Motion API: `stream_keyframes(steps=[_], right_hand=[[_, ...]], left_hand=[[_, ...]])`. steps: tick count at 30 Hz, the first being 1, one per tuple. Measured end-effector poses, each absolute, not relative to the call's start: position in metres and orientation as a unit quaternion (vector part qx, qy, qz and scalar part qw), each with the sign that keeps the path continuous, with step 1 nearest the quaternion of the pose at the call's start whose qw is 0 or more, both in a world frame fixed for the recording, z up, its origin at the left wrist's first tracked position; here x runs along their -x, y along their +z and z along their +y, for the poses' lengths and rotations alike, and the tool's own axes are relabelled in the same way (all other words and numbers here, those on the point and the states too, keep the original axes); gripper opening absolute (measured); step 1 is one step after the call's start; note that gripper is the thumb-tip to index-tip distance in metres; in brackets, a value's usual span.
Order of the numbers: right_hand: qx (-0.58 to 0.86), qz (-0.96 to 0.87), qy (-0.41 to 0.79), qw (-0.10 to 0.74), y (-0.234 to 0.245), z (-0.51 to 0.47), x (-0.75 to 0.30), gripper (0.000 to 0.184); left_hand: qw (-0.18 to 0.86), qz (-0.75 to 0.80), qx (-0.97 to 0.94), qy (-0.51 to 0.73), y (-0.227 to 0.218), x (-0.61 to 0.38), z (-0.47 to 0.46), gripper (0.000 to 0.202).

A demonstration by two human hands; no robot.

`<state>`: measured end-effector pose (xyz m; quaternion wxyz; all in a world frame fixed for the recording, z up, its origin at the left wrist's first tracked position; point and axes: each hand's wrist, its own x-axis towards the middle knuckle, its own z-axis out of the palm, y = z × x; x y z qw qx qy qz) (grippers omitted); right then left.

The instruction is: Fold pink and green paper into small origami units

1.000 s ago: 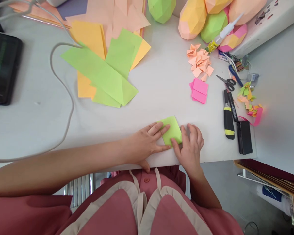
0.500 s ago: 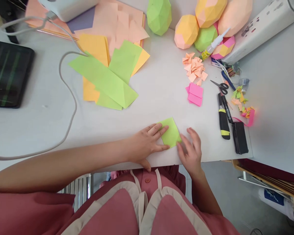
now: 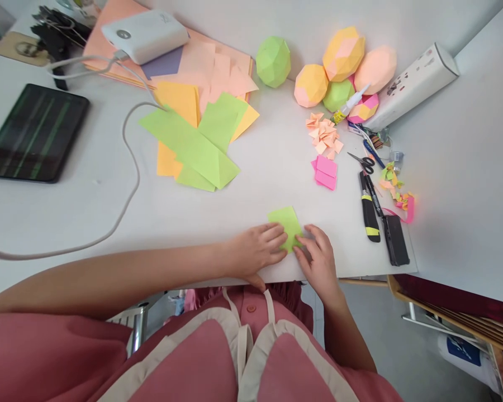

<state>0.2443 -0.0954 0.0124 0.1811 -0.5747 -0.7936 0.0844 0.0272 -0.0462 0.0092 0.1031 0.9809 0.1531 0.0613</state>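
A small light-green square of paper (image 3: 290, 220) lies on the desk near its front edge. My left hand (image 3: 257, 250) rests flat across the paper's left side, its fingers stretched out and covering part of it. At the lower right corner of the square, my right hand (image 3: 318, 259) has thumb and index finger close together on the paper's edge; its other fingers are curved beside it. The fingertips hide that corner. Beyond the hands lie small pink paper pieces (image 3: 326, 172) and a heap of folded peach paper pieces (image 3: 323, 135).
Green sheets (image 3: 201, 151) overlap yellow ones left of centre. Faceted paper balls (image 3: 310, 85) stand at the back. Scissors (image 3: 364, 162), a cutter knife (image 3: 369, 212) and a black case (image 3: 396, 240) lie at right. A white cable (image 3: 137, 173) curves past a tablet (image 3: 36, 134).
My right thumb and index finger have closed in on the paper's corner. The fingers of my left hand have drawn together. The camera view has shifted, showing more of the desk's back.
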Motion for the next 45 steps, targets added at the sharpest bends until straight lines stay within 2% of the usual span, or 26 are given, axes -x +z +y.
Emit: stream_keyframes(steps=[3,9,15,25,31,34,39,45], right_hand=[[0.58,-0.792,0.085,0.172,0.013,-0.095,-0.245,0.021],[0.579,-0.795,0.089,0.159,0.015,-0.094,-0.246,0.022],[0.582,-0.793,0.109,0.146,0.016,-0.096,-0.247,0.024],[0.636,-0.74,0.166,0.143,0.015,-0.091,-0.255,0.03],[0.657,-0.715,0.21,0.113,0.019,-0.08,-0.274,0.027],[0.639,-0.73,0.217,0.106,0.018,-0.078,-0.276,0.037],[0.62,-0.758,0.186,0.076,0.01,-0.083,-0.259,0.075],[0.648,-0.734,0.189,0.081,0.005,-0.079,-0.269,0.079]], left_hand=[[0.088,0.119,-0.986,0.074,0.008,-0.03,-0.047,0.081],[0.099,0.124,-0.983,0.088,0.007,-0.032,-0.047,0.088],[0.092,0.129,-0.986,0.049,0.015,-0.032,-0.049,0.077],[0.182,0.116,-0.976,0.037,0.018,-0.025,-0.043,0.076],[0.231,0.119,-0.965,0.031,0.023,-0.022,-0.037,0.064],[0.225,0.127,-0.965,0.037,0.022,-0.023,-0.038,0.058],[0.209,0.127,-0.969,0.042,0.019,-0.025,-0.039,0.052],[0.219,0.125,-0.965,0.064,0.019,-0.023,-0.039,0.046]])
